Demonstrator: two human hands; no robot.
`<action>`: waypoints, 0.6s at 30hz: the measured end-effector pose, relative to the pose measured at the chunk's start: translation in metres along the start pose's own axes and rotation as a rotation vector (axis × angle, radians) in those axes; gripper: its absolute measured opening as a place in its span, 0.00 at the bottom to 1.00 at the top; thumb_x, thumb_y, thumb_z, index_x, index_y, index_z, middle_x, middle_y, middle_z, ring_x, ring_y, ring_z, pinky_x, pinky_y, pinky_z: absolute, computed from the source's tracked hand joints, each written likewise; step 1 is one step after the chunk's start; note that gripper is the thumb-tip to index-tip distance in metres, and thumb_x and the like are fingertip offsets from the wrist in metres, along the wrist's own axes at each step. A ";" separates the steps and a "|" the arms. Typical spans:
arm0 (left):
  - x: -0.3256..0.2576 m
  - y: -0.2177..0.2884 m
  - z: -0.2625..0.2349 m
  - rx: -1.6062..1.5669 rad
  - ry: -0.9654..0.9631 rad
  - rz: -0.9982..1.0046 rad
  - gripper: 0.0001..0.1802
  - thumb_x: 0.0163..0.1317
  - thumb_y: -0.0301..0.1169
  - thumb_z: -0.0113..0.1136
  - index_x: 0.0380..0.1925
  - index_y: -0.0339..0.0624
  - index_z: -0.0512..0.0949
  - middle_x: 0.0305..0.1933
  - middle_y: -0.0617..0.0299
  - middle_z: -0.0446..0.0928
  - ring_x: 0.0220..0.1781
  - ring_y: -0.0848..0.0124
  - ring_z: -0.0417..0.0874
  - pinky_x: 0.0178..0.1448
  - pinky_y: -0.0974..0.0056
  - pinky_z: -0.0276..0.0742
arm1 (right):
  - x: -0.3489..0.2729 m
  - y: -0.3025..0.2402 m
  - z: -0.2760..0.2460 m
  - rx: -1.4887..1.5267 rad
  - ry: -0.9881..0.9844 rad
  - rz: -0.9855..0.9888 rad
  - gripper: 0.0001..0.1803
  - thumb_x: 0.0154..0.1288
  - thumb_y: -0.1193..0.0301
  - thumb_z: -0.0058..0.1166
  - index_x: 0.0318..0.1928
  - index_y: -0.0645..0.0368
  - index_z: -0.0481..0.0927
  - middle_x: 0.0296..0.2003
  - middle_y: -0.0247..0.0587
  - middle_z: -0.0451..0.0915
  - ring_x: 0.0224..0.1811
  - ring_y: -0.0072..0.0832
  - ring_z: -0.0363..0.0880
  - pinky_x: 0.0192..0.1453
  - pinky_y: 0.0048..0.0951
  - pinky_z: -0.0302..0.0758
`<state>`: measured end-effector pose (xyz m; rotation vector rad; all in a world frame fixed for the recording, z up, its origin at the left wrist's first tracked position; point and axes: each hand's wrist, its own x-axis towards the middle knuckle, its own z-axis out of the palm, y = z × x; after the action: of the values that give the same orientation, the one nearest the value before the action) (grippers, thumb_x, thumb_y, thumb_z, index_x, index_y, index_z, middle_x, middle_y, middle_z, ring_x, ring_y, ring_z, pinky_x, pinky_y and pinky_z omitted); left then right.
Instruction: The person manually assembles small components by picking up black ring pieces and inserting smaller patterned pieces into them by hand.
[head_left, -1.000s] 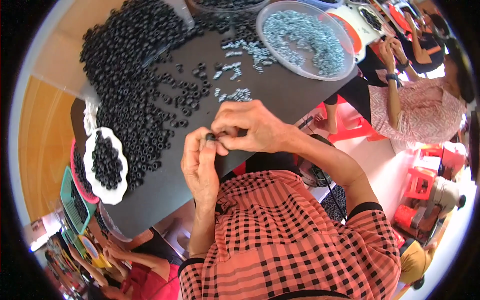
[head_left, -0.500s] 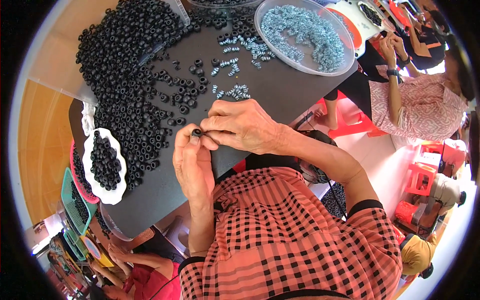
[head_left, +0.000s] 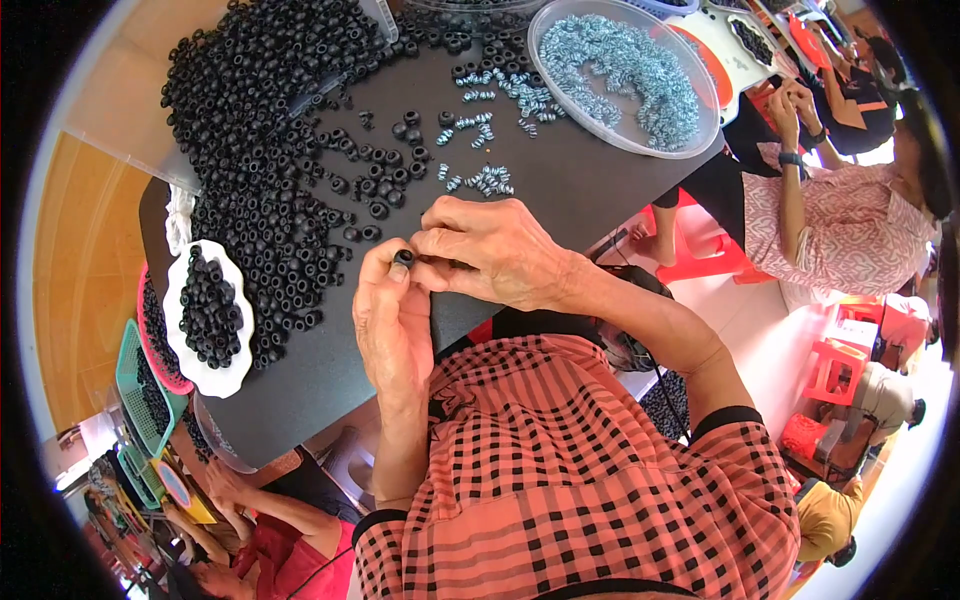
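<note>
My left hand (head_left: 392,325) pinches a small round black hollow part (head_left: 404,258) between thumb and forefinger, its open end facing up. Right against it, the fingers of my right hand (head_left: 510,255) are closed together; whatever is between them is hidden. Beyond my hands lie short silvery coil springs (head_left: 490,181) in small clusters on the dark tabletop (head_left: 300,395). To the left spreads a large heap of the same black parts (head_left: 250,130). A white scalloped dish (head_left: 217,383) at its near edge holds more of them.
At the far right of the table, a clear round tub (head_left: 712,105) holds many springs. A pink basket (head_left: 180,378) and a green basket (head_left: 130,400) stand beyond the left edge. Co-workers sit nearby, one in a patterned shirt (head_left: 850,215) at right, beside red stools (head_left: 835,370).
Both hands have shifted slightly to the right in the picture, still together at the black part. The right fingers have come closer over it. The whole view has moved a little.
</note>
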<state>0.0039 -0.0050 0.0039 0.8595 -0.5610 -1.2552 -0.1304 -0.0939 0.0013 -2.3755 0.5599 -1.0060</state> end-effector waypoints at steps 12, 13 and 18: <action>0.000 -0.002 0.003 -0.022 0.003 0.044 0.12 0.67 0.29 0.48 0.46 0.32 0.71 0.34 0.55 0.77 0.45 0.71 0.75 0.59 0.63 0.67 | 0.001 -0.004 -0.008 0.272 0.102 0.248 0.10 0.52 0.81 0.61 0.37 0.59 0.79 0.30 0.34 0.79 0.26 0.21 0.79 0.28 0.21 0.75; 0.000 -0.002 0.002 -0.023 0.006 0.045 0.12 0.67 0.29 0.48 0.46 0.32 0.71 0.34 0.55 0.77 0.45 0.71 0.75 0.59 0.63 0.67 | 0.001 -0.004 -0.010 0.273 0.099 0.248 0.10 0.52 0.81 0.61 0.37 0.59 0.79 0.30 0.34 0.79 0.26 0.21 0.79 0.28 0.21 0.75; -0.004 -0.007 0.009 0.153 0.014 0.079 0.09 0.67 0.24 0.49 0.45 0.32 0.73 0.34 0.60 0.77 0.39 0.77 0.77 0.52 0.70 0.70 | 0.002 0.002 -0.014 0.419 0.053 0.182 0.10 0.54 0.81 0.59 0.38 0.62 0.81 0.29 0.36 0.81 0.24 0.20 0.79 0.29 0.20 0.76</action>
<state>-0.0075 -0.0039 0.0038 0.9637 -0.6796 -1.1443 -0.1396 -0.1000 0.0096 -1.9013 0.5151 -0.9949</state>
